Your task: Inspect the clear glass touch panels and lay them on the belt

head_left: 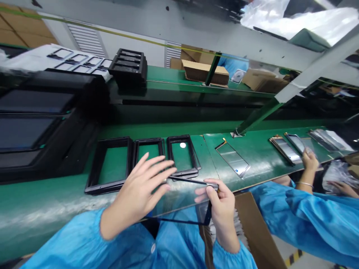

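My right hand (pixel 221 207) pinches the right edge of a clear touch-screen glass panel (pixel 182 201) with a black border. The panel is tilted above the front edge of the green bench. Over its left end is my left hand (pixel 141 186), fingers spread and palm down; whether it touches the glass I cannot tell. Behind my hands lie black rectangular frames in stacks: a left stack (pixel 129 157), a middle stack (pixel 163 145) and a right stack (pixel 193 155) with a round white sticker inside its opening. Another glass panel (pixel 232 158) with a gold flex tail rests farther right.
Large black trays (pixel 84 138) holding dark screens are piled at left. A shelf (pixel 168 74) behind carries a smaller black tray stack (pixel 129 67) and cardboard boxes (pixel 206 71). At right, a co-worker's hand (pixel 310 160) holds a panel. A cardboard box (pixel 255 224) stands below the bench edge.
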### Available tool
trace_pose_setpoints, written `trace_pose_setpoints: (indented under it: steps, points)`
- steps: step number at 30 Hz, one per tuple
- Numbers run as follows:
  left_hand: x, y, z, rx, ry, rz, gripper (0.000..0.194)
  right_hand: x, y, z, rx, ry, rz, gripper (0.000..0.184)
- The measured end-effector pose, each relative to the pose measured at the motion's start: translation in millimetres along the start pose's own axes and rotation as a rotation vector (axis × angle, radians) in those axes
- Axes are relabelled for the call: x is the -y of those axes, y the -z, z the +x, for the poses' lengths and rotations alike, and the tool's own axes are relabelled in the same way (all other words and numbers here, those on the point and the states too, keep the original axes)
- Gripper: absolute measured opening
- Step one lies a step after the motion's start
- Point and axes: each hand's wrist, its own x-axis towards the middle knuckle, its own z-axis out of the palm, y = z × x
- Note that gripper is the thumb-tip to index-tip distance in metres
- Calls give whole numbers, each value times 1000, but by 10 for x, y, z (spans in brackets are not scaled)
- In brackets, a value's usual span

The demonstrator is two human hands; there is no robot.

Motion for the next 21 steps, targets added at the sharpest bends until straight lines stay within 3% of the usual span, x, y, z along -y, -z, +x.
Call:
trace_pose_setpoints:
  steps: [2,5,7,9,11,13,14,16,17,19,21]
  points:
    - [4,10,93,116,-99,32,33,5,-16,-31,13,-7,-37,33]
    - [-12,15,177,243,-77,-18,28,-6,-37,-82,31,-39,-74,34]
    - [-16,45,177,254,-62,-30,27,-37,-27,-78,-2,-59,-75,34]
    - [-14,98,134,115,-48,-14,29,-93,-11,-5,-59,-58,-29,39]
    - [-17,139,55,-219,41,-84,52,-164,-37,136,-111,-41,90,45]
    - [-31,128,-47,-530,175,-353,77,-233,-155,304,-125,-29,243,47]
    - [-41,104,-101,-587,242,-536,83,-263,-253,382,-100,-26,314,46]
    - [-58,62,-203,-519,364,-839,75,-313,-500,510,15,-24,412,43]
    - [-58,73,-243,-469,410,-890,65,-333,-629,559,93,-24,436,43]
    - [-13,227,-274,-477,445,-749,45,-367,-838,632,207,-4,431,48]
    - [133,594,-198,-515,361,-402,31,-408,-921,679,227,51,365,56]
